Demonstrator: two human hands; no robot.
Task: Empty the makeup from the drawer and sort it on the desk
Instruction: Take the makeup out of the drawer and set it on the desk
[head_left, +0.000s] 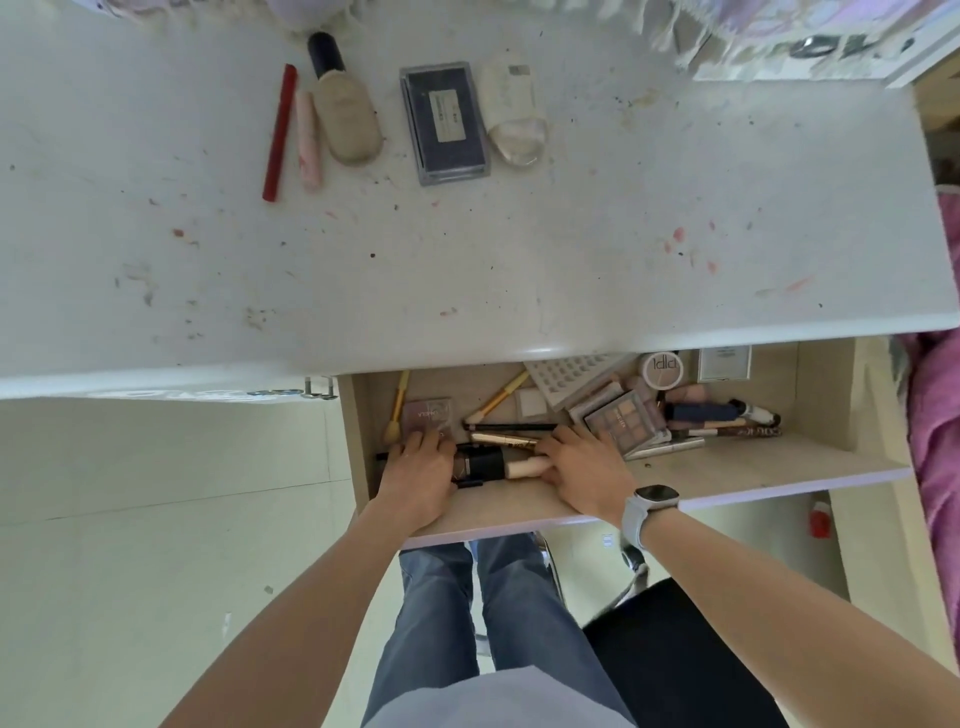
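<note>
1. Two hands are down in the open drawer (810, 441): the left hand (415, 475) and the right hand (584, 470) bracket a foundation bottle (506, 466) lying on its side, black cap to the left, beige body to the right. Each grip is curled in against one end of it; whether the fingers have truly closed round it I cannot tell.
2. That bottle looks rigid and smooth, probably heavier than the rest for its size, and apt to roll. Judged from here, the best hold is across the body near the cap joint.
3. Just behind it lie a gold tube (501, 439) and a black pencil (511, 426), light and stiff, easy to pinch mid-shaft, easy to knock aside.
4. A pink compact (428, 413) sits under the left fingertips. An eyeshadow palette (626, 418) lies beside the right hand; it is flat, hinged, and its pans would crack if dropped.
5. Deeper right, a round compact (661, 369), a grey tray (571, 379) and crossed brushes are piled together, so lifting one may drag others.
6. The worktop (467, 270) overhangs the drawer's back, limiting upward clearance there.
7. Already sorted on it: a red pencil (279, 132), a pink tube (307, 139), a beige bottle (340, 104), a dark palette (444, 122) and a white tube (511, 111).
</note>
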